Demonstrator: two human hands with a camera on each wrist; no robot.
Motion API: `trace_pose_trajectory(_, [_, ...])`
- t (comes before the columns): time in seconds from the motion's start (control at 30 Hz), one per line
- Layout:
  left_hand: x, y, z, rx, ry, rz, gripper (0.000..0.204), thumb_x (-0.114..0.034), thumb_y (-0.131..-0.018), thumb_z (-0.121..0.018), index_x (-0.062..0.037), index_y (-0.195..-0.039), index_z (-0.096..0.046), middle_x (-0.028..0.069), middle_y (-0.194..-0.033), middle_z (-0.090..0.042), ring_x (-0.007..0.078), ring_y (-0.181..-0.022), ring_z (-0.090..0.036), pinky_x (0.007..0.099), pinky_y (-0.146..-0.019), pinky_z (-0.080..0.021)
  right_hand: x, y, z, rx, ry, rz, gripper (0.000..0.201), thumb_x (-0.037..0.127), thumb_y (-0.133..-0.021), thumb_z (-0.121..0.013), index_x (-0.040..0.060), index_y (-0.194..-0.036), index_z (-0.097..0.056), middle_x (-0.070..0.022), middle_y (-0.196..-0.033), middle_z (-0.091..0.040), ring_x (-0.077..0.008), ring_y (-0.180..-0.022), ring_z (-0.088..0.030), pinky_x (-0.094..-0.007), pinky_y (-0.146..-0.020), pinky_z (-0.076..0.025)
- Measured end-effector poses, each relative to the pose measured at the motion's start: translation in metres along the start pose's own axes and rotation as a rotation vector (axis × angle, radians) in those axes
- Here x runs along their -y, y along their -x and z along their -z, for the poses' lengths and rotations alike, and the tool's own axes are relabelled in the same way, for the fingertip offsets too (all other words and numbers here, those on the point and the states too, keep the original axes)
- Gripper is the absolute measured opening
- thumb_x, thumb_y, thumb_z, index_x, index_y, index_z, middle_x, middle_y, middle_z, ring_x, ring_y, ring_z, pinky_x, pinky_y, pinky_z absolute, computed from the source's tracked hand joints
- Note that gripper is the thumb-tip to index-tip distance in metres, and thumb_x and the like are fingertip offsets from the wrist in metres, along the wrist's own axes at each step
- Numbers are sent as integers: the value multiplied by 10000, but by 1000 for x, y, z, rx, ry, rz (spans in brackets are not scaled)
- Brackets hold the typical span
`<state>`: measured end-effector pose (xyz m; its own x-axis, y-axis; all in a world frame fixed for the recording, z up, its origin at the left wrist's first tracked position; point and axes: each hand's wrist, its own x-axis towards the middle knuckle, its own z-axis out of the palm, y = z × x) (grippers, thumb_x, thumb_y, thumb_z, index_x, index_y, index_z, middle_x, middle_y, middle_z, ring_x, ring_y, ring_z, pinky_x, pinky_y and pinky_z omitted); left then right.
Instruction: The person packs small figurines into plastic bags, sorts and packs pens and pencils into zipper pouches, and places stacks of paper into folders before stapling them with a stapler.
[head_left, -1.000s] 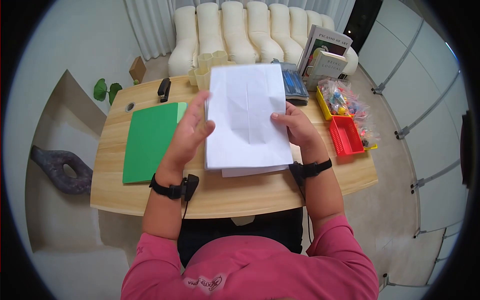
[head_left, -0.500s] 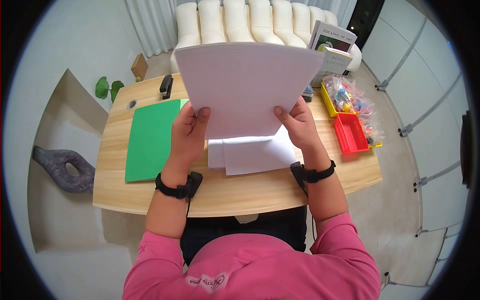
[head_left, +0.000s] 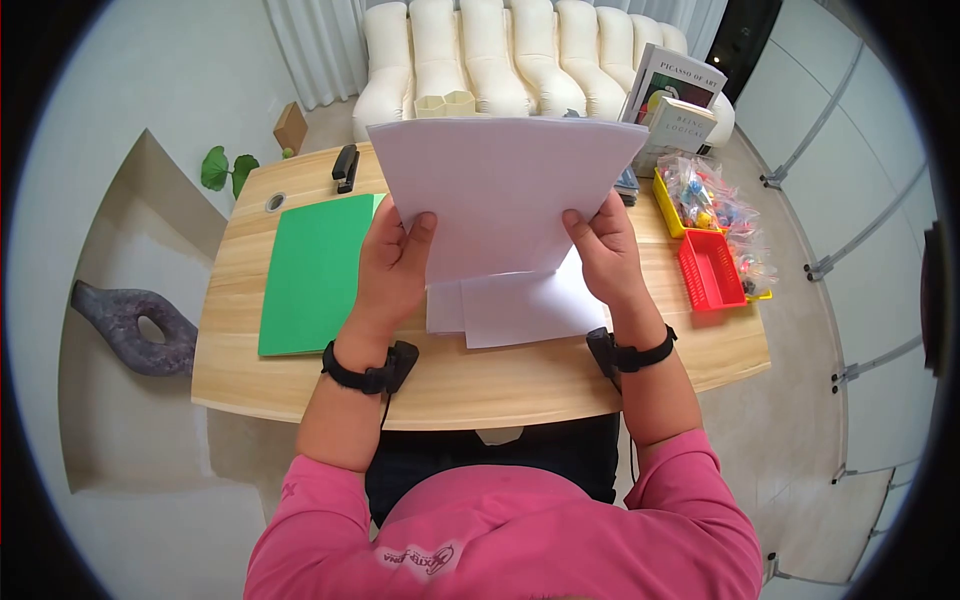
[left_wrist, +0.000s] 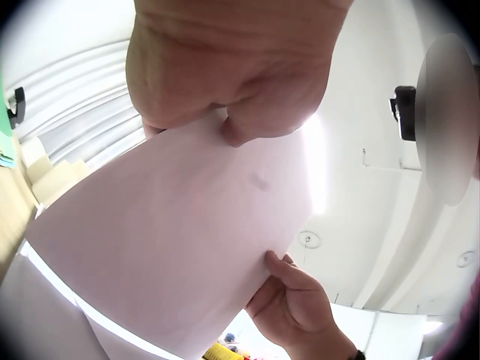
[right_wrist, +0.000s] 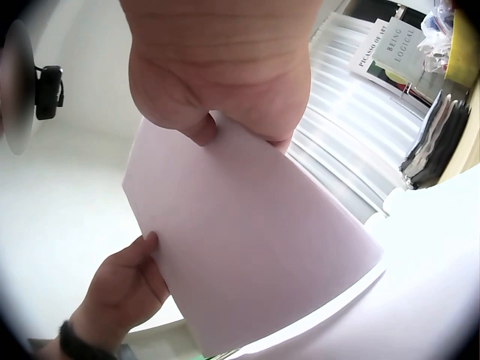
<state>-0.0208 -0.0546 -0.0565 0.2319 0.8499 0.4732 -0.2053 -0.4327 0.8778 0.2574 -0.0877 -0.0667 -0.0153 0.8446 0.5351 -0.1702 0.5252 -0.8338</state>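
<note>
Head view is showing the left hand [head_left: 392, 268] and the right hand [head_left: 608, 258] pinching the white paper [head_left: 505, 195] at its sides above the flat sheets [head_left: 530, 312] on the table [head_left: 490, 388], where uneven grip could be risking a bend or slip.

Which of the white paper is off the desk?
The raised white paper, held at its side edges by the left hand and right hand; the other white sheets lie on the desk.
</note>
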Motion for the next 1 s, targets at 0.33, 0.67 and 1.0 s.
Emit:
trace_pose_trajectory(0.33, [0,-3,-5,-45,55,100,333,-54,-1101,-609,-7,-1429,-576,77,-1317,-712,157,-1231,-645,333,-1070,-504,-13,-1,2,-45,74,-96,420,19,-1106,-578,40,-1523,-527,-54,-1429,-643,-153,-1354,-574,-338,-1160,-441])
trace_pose_trajectory(0.67, [-30,-1,52,-124,-146,71,265,-102,-1105,-641,-16,-1354,-615,51,-1226,-711,138,-1144,-658,301,-1029,-522,-6,-13,34,-312,-86,-43,272,27,-1075,-628,13,-1347,-623,-68,-1277,-725,-141,-1168,-671,-313,-1027,-527])
trace_pose_trajectory(1.0, [-61,117,137,409,-1333,318,782,-317,-869,-866,-44,-1531,-551,267,-1629,-488,429,-1523,-456,481,-1213,-427,-9,-17,55,-435,-249,-106,320,13,-1064,-621,-11,-1382,-596,-111,-1312,-711,-189,-1210,-676,-334,-1089,-505])
